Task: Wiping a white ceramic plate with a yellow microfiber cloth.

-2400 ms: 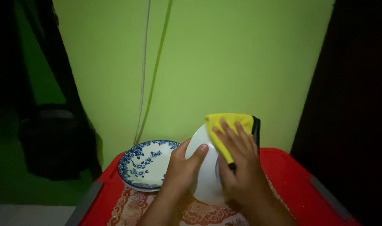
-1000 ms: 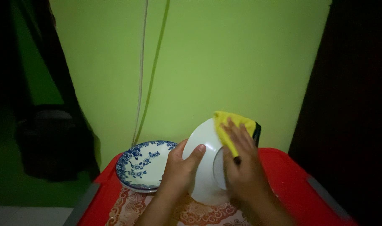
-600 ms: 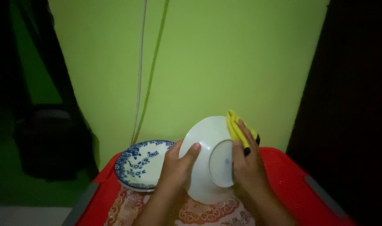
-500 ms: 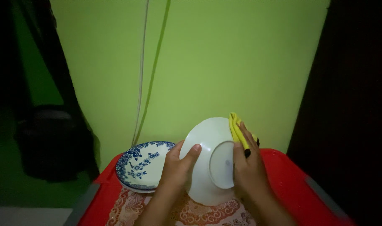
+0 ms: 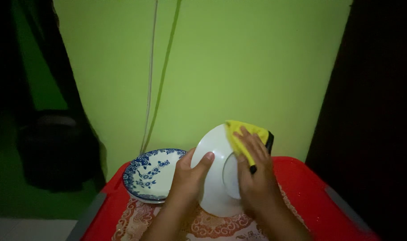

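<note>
My left hand [image 5: 188, 178] grips the left rim of a white plate [image 5: 214, 178], held upright on its edge with its underside facing me. My right hand [image 5: 255, 176] presses a yellow cloth [image 5: 239, 131] against the plate's upper right back, fingers spread over the cloth. A dark edge of the cloth or sponge shows at its right side. The plate's lower rim hangs just above a patterned mat [image 5: 212, 225].
A blue-and-white floral bowl [image 5: 150, 174] sits to the left of the plate on a red table [image 5: 310, 192]. A green wall with two hanging cords [image 5: 156, 76] is behind. Dark shapes fill the left and right sides.
My right hand and the yellow cloth slid from the plate's top to its right edge, then back up over the upper back. My left hand kept its hold on the rim.
</note>
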